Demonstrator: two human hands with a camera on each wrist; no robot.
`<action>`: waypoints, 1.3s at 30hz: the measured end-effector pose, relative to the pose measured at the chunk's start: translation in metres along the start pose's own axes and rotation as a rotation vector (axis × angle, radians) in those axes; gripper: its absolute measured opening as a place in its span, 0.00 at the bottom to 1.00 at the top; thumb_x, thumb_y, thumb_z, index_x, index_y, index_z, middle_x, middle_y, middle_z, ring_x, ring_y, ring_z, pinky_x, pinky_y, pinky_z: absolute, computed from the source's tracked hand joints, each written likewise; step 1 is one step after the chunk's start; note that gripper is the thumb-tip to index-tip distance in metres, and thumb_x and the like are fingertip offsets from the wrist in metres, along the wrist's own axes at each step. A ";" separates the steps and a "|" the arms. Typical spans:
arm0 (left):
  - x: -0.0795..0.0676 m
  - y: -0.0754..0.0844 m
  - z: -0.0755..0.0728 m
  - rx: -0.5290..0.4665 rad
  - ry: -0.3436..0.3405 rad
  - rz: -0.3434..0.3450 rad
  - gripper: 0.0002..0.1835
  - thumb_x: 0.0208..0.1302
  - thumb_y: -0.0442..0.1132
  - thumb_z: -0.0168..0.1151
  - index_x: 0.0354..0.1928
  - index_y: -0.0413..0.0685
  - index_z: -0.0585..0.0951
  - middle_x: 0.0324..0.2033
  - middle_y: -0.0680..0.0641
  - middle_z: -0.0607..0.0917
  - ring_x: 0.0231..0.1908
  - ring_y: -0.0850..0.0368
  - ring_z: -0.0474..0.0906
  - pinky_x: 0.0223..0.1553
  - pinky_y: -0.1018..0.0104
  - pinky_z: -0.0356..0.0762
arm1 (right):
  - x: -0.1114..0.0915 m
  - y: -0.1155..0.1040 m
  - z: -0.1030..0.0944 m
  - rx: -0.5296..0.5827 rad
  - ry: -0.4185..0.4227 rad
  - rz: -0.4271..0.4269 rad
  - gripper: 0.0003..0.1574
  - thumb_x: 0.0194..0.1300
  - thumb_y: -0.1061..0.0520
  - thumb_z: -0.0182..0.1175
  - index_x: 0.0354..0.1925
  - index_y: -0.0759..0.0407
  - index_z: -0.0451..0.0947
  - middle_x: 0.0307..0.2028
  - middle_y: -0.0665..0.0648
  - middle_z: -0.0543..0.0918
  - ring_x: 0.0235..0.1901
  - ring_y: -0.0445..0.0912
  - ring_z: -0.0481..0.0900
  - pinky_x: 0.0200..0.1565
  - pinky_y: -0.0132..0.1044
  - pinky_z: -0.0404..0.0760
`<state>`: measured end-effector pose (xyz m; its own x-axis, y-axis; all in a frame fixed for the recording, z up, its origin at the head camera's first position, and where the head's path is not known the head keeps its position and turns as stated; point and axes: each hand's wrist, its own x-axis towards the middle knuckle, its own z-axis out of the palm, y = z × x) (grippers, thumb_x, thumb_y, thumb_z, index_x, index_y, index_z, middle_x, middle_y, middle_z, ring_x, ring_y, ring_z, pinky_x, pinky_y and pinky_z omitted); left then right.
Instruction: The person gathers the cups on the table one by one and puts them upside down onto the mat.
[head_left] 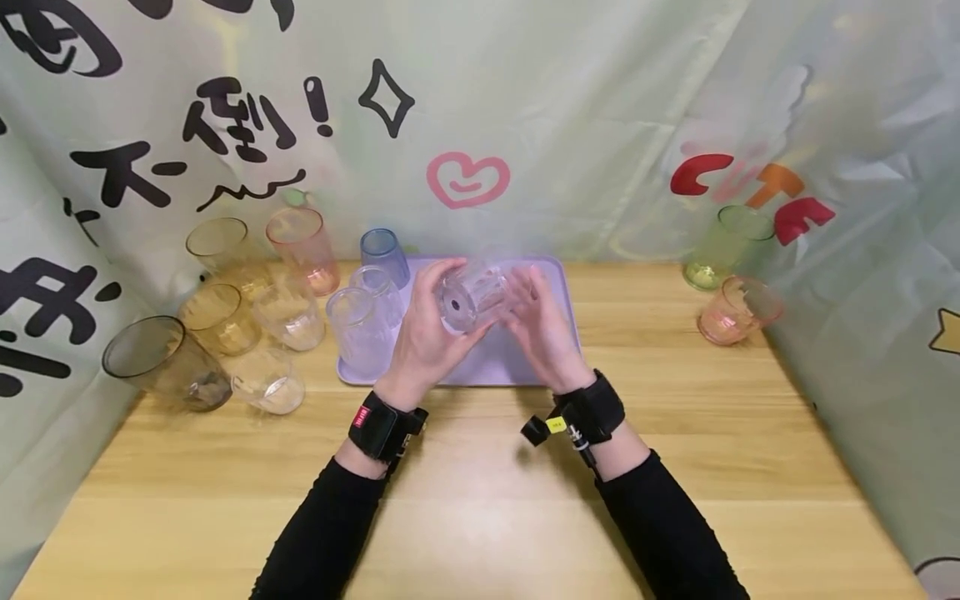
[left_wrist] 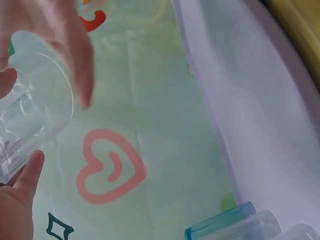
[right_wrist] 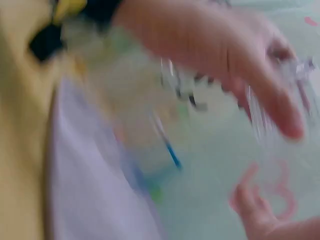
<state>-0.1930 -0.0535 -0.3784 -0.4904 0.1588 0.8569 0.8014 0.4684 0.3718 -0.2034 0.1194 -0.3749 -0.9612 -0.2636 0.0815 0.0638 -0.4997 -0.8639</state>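
My left hand (head_left: 427, 342) grips a clear tumbler (head_left: 471, 293) above the tray, thumb and fingers around its side. The tumbler lies tilted, its base toward me and its mouth toward the right. My right hand (head_left: 551, 342) is beside the mouth end, fingers extended and blurred. In the left wrist view the tumbler's round rim shows between the two hands. Below is a lilac tray (head_left: 491, 367). At its left end stand a blue cup (head_left: 384, 257) and two clear cups, the nearer one (head_left: 356, 329) taller.
Left of the tray stand amber cups (head_left: 220, 321), a pink glass (head_left: 302, 250), a grey glass (head_left: 168, 362) and clear cups (head_left: 267, 383). Toward the right back are a green glass (head_left: 727, 247) and a small pink cup (head_left: 737, 312). A printed cloth (head_left: 570, 125) encloses the table.
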 end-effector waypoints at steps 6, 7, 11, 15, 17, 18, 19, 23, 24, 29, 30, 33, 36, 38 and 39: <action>0.010 -0.005 -0.006 0.035 0.065 0.012 0.43 0.44 0.38 0.76 0.60 0.33 0.63 0.58 0.40 0.71 0.60 0.50 0.67 0.62 0.60 0.66 | 0.010 -0.029 -0.031 -0.285 0.173 -0.125 0.36 0.70 0.45 0.50 0.65 0.67 0.59 0.62 0.67 0.68 0.61 0.61 0.68 0.62 0.49 0.67; 0.011 -0.006 -0.007 0.049 0.081 0.006 0.42 0.43 0.38 0.76 0.59 0.33 0.64 0.58 0.40 0.71 0.60 0.50 0.67 0.62 0.60 0.66 | 0.010 -0.033 -0.039 -0.329 0.202 -0.119 0.35 0.70 0.45 0.52 0.64 0.67 0.61 0.60 0.66 0.69 0.59 0.60 0.69 0.61 0.48 0.69; 0.018 -0.011 -0.005 0.099 0.134 -0.047 0.42 0.42 0.40 0.77 0.60 0.38 0.68 0.55 0.38 0.68 0.58 0.50 0.66 0.60 0.62 0.68 | 0.010 -0.043 -0.073 -0.596 0.293 -0.044 0.34 0.64 0.46 0.60 0.61 0.63 0.66 0.55 0.62 0.73 0.52 0.55 0.75 0.51 0.40 0.78; 0.024 -0.017 0.002 0.138 0.162 -0.124 0.46 0.43 0.41 0.78 0.65 0.43 0.67 0.53 0.37 0.67 0.55 0.49 0.66 0.58 0.61 0.68 | 0.008 -0.045 -0.101 -0.869 0.266 0.083 0.39 0.62 0.48 0.63 0.64 0.63 0.64 0.55 0.63 0.72 0.48 0.56 0.76 0.44 0.42 0.82; 0.028 -0.020 0.006 0.167 0.166 -0.199 0.49 0.43 0.43 0.78 0.68 0.44 0.63 0.54 0.39 0.67 0.56 0.50 0.66 0.59 0.62 0.66 | 0.008 -0.043 -0.109 -0.945 0.226 0.152 0.42 0.61 0.48 0.64 0.66 0.64 0.61 0.57 0.65 0.70 0.46 0.60 0.77 0.44 0.46 0.82; 0.029 -0.022 0.009 0.179 0.165 -0.244 0.51 0.44 0.43 0.78 0.69 0.43 0.60 0.55 0.39 0.68 0.57 0.50 0.66 0.60 0.62 0.65 | 0.008 -0.041 -0.112 -0.959 0.202 0.183 0.43 0.61 0.49 0.64 0.66 0.65 0.60 0.57 0.66 0.70 0.45 0.62 0.78 0.44 0.48 0.82; 0.030 -0.024 0.012 0.195 0.164 -0.291 0.52 0.44 0.44 0.78 0.70 0.43 0.59 0.56 0.40 0.68 0.58 0.51 0.65 0.61 0.62 0.64 | 0.009 -0.040 -0.114 -0.976 0.181 0.211 0.43 0.61 0.50 0.64 0.67 0.66 0.59 0.58 0.67 0.69 0.44 0.63 0.78 0.44 0.49 0.82; 0.032 -0.034 0.021 0.250 0.135 -0.456 0.51 0.44 0.46 0.77 0.68 0.42 0.59 0.59 0.42 0.69 0.59 0.50 0.64 0.63 0.61 0.61 | 0.008 -0.032 -0.117 -1.072 0.140 0.294 0.41 0.60 0.54 0.64 0.66 0.67 0.60 0.56 0.68 0.71 0.39 0.61 0.82 0.40 0.47 0.83; 0.031 -0.036 0.023 0.261 0.123 -0.485 0.50 0.44 0.45 0.77 0.68 0.42 0.60 0.60 0.42 0.69 0.59 0.49 0.64 0.62 0.61 0.61 | 0.008 -0.031 -0.116 -1.104 0.132 0.307 0.40 0.60 0.56 0.64 0.65 0.68 0.60 0.56 0.68 0.72 0.38 0.59 0.82 0.39 0.46 0.83; 0.027 -0.051 0.031 0.332 0.027 -0.618 0.47 0.47 0.44 0.75 0.69 0.45 0.61 0.62 0.43 0.68 0.58 0.47 0.63 0.58 0.58 0.65 | 0.007 -0.025 -0.117 -1.229 0.128 0.345 0.36 0.60 0.60 0.63 0.63 0.69 0.63 0.52 0.68 0.74 0.37 0.56 0.83 0.35 0.42 0.84; 0.026 -0.054 0.033 0.345 0.010 -0.645 0.47 0.48 0.44 0.75 0.69 0.45 0.61 0.62 0.43 0.68 0.58 0.47 0.63 0.58 0.57 0.65 | 0.007 -0.025 -0.117 -1.236 0.128 0.349 0.36 0.60 0.61 0.63 0.63 0.69 0.63 0.52 0.68 0.74 0.37 0.56 0.82 0.34 0.42 0.84; 0.024 -0.063 0.036 0.375 -0.021 -0.703 0.45 0.50 0.44 0.73 0.69 0.46 0.61 0.63 0.43 0.67 0.59 0.46 0.62 0.58 0.54 0.66 | 0.007 -0.023 -0.118 -1.254 0.120 0.346 0.32 0.60 0.64 0.61 0.62 0.70 0.64 0.51 0.69 0.75 0.39 0.56 0.82 0.34 0.42 0.84; 0.024 -0.071 0.037 0.392 -0.042 -0.742 0.45 0.51 0.43 0.72 0.69 0.44 0.60 0.63 0.42 0.67 0.59 0.45 0.62 0.55 0.51 0.69 | 0.009 -0.020 -0.118 -1.261 0.115 0.341 0.28 0.60 0.68 0.56 0.59 0.70 0.67 0.49 0.69 0.75 0.37 0.56 0.81 0.32 0.40 0.84; 0.023 -0.077 0.038 0.403 -0.065 -0.760 0.45 0.52 0.42 0.72 0.69 0.43 0.59 0.63 0.41 0.66 0.60 0.44 0.62 0.54 0.50 0.71 | 0.011 -0.019 -0.117 -1.271 0.107 0.340 0.26 0.59 0.70 0.53 0.58 0.71 0.68 0.48 0.69 0.75 0.36 0.56 0.81 0.30 0.39 0.84; 0.023 -0.080 0.038 0.406 -0.080 -0.771 0.45 0.52 0.42 0.72 0.69 0.42 0.58 0.63 0.40 0.66 0.60 0.44 0.62 0.53 0.49 0.72 | 0.012 -0.019 -0.117 -1.275 0.108 0.345 0.26 0.59 0.70 0.52 0.57 0.70 0.68 0.47 0.69 0.75 0.35 0.55 0.81 0.30 0.38 0.84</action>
<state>-0.2814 -0.0538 -0.4020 -0.8800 -0.2766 0.3861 0.0602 0.7414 0.6683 -0.2470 0.2219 -0.4155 -0.9668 -0.1235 -0.2239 0.0697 0.7152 -0.6954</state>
